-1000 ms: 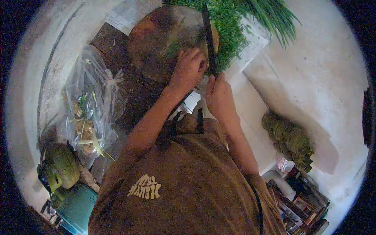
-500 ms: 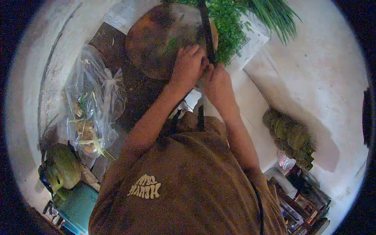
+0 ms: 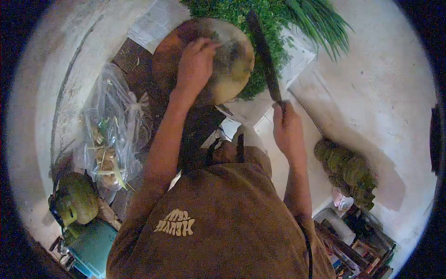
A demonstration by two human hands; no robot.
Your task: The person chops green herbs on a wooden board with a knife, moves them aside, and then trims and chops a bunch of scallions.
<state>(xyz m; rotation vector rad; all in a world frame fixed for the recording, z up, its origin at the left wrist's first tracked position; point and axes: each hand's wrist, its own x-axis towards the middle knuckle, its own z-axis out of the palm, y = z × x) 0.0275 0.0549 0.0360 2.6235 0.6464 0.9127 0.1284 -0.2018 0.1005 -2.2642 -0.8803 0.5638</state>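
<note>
My right hand (image 3: 287, 128) is closed around the handle of a long dark-bladed knife (image 3: 264, 51). Its blade points away from me, just right of a round wooden chopping board (image 3: 234, 81). Over the board's upper left part is my left hand (image 3: 197, 60), fingers apart and loosely bent, with nothing visible in them. A small green scrap (image 3: 214, 35) lies by its fingertips. Beyond the blade spreads a heap of chopped green herbs (image 3: 274, 35), partly covered by the knife.
Long green onion stalks (image 3: 323, 23) lie at the top right on white paper (image 3: 299, 51). A clear plastic bag (image 3: 111, 139) with scraps sits on the left, above a green pumpkin (image 3: 76, 197) and a teal container (image 3: 95, 246). Dark green bundles (image 3: 346, 172) rest at right.
My hands have moved apart: the left went up and left over the board, the right came down and right with the knife, whose blade now tilts clear of the board.
</note>
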